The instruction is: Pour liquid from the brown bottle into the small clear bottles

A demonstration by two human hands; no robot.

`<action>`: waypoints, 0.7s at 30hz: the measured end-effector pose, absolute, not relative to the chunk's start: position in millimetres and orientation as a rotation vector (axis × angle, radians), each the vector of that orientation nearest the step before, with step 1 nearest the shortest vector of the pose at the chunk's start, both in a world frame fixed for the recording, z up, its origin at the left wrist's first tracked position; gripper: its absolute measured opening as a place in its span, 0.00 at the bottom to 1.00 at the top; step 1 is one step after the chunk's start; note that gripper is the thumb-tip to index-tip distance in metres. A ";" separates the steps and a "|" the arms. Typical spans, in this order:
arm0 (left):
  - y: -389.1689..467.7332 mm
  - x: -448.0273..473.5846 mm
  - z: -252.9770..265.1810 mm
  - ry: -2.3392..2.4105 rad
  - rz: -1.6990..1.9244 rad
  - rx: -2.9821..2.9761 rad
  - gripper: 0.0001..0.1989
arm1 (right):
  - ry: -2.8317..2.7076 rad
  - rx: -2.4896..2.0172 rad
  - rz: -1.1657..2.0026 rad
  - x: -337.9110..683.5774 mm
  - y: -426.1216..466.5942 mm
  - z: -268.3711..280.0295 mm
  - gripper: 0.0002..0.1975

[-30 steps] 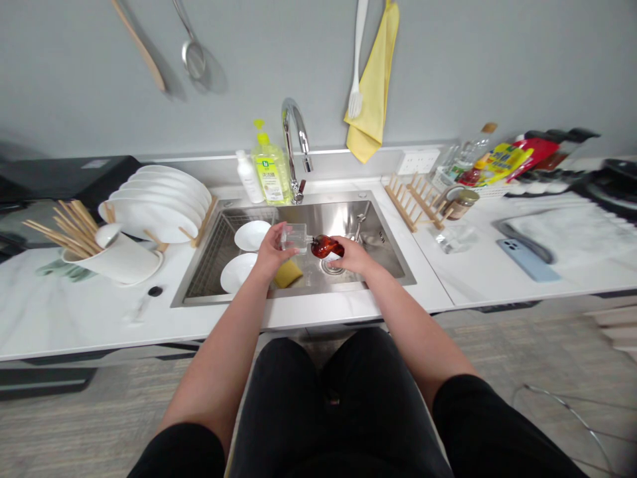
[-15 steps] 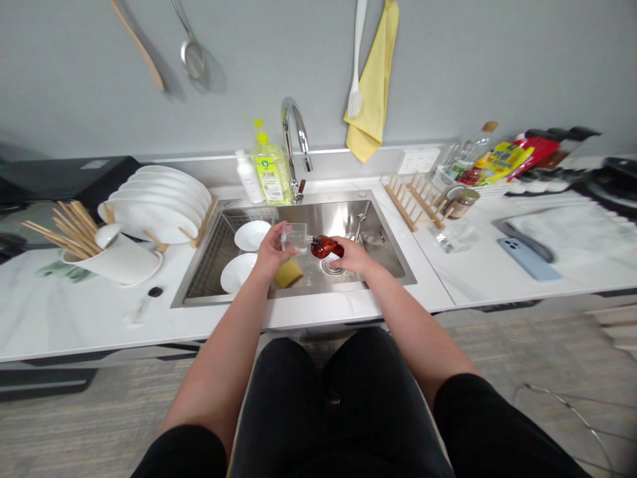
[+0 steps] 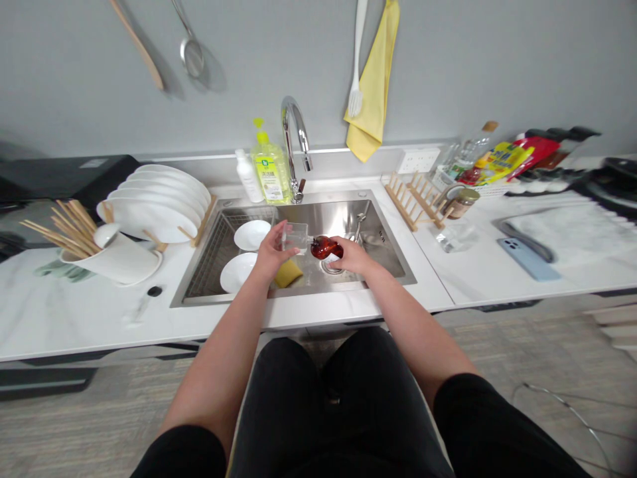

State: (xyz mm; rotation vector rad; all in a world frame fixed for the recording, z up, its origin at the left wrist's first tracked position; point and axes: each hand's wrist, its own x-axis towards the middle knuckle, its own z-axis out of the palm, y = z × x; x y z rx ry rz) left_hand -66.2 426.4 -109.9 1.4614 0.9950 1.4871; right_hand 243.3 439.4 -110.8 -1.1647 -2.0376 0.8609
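Above the sink [image 3: 398, 279], my left hand [image 3: 271, 254] is closed around a clear square-sided container [image 3: 295, 235] that lies on its side. My right hand [image 3: 352, 255] grips a bottle of dark red-brown liquid [image 3: 324, 247], tilted to lie nearly level. The bottle's narrow neck points left and meets the open side of the clear container; whether they touch I cannot tell. Under my left hand a yellow sponge [image 3: 288, 273] rests in the sink. Two white bowls, one far [image 3: 252, 235] and one near [image 3: 237, 272], sit at the sink's left side.
A faucet [image 3: 294, 146] arches behind the sink, beside a yellow-green soap bottle [image 3: 271, 172] and a white bottle [image 3: 249, 176]. White plates [image 3: 154, 206] stand racked at left, near a chopstick holder [image 3: 119, 259]. At right are a wooden rack [image 3: 418, 199], a jar [image 3: 462, 202] and a phone [image 3: 528, 257].
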 end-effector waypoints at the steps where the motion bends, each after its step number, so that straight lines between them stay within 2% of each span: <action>1: 426.0 -65.8 -109.3 0.995 1.489 1.459 0.52 | -2.041 -1.166 0.862 243.3 439.1 -110.7 0.40; 21: 422.4 -61.3 -106.6 1.011 1.459 1.434 0.58 | -2.028 -1.134 0.928 244.8 438.8 -113.7 0.41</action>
